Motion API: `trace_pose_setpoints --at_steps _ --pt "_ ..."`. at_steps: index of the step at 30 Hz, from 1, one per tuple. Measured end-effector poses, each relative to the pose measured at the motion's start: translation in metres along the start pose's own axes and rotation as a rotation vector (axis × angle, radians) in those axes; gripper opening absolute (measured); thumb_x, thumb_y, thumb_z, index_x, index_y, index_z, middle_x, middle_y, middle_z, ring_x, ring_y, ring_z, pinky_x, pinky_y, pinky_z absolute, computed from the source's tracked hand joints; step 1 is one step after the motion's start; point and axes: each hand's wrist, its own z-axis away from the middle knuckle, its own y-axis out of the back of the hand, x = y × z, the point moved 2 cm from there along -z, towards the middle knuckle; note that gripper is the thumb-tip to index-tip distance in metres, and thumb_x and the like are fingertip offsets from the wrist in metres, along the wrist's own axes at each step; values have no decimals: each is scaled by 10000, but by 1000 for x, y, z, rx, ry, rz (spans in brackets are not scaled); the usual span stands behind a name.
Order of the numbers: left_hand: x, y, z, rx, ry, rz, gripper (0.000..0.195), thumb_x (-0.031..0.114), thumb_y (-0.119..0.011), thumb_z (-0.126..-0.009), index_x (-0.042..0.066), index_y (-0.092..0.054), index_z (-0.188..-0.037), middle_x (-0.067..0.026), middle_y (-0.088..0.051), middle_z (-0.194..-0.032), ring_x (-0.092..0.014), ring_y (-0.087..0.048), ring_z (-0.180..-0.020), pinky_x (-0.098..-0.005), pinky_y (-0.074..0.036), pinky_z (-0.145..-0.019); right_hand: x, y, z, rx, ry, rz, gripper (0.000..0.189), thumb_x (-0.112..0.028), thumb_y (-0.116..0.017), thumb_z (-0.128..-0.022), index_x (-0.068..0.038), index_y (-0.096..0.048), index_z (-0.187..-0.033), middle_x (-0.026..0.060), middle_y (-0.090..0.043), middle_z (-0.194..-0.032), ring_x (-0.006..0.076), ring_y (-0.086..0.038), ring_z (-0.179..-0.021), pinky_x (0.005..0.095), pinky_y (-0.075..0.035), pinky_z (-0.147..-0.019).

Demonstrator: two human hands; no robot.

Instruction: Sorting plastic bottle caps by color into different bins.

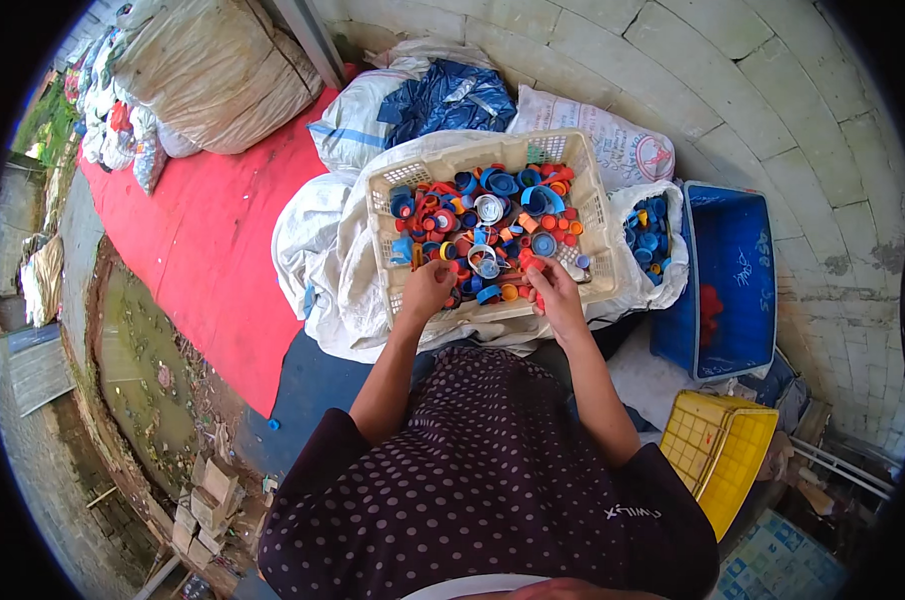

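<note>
A cream plastic crate [601,217] lies before me, filled with mixed plastic bottle caps [490,225], mostly red, blue and orange. Over its near left corner is my left hand [426,291], fingertips bent down at the caps; whether they pinch one is hidden. My right hand [557,296] is at the near right side of the crate, holding red plastic caps [529,261] between thumb and fingers. A clear ring-shaped lid [484,261] rests on the pile between the hands.
White woven sacks [325,247] lie under and around the crate. Right of it stand an opened sack of blue caps [650,238], a blue bin [734,277] with red pieces inside, and a yellow crate [722,450]. A block wall [692,90] rises behind; a red sheet [205,247] spreads left.
</note>
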Motion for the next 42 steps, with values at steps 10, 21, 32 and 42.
trace_pose_setpoints --at_steps 10,21,32,42 --pt "-21 -44 -41 -65 -160 -554 262 111 -557 -838 141 -674 -1070 -117 -686 -1013 -327 -671 -896 -443 -528 -760 -1 23 30 178 16 -74 345 -218 -645 -940 -59 -544 -1230 22 -610 -903 46 -498 -638 190 -351 -475" --pt "5 -21 -20 7 -152 -264 269 259 -726 -824 116 -713 -1052 -69 -695 -837 -238 -663 -714 -360 -512 -634 0 43 51 216 31 -68 305 -212 -609 -958 -58 -553 -1215 26 -593 -929 56 -504 -642 188 -361 -477" --pt "143 -30 45 -340 -15 852 284 207 -581 -986 20 -653 -1186 20 -647 -915 -50 -535 -784 -228 -446 -713 -18 31 60 -73 -108 -222 329 -211 -531 -974 -52 -539 -1261 46 -641 -947 61 -504 -558 188 -340 -444" --pt "193 -100 51 -490 -90 763 218 163 -605 -970 0 -668 -1101 36 -606 -823 -46 -501 -705 -211 -420 -634 -12 101 92 37 -59 -458 319 -251 -486 -980 -25 -535 -1199 74 -615 -905 97 -504 -529 230 -364 -445"
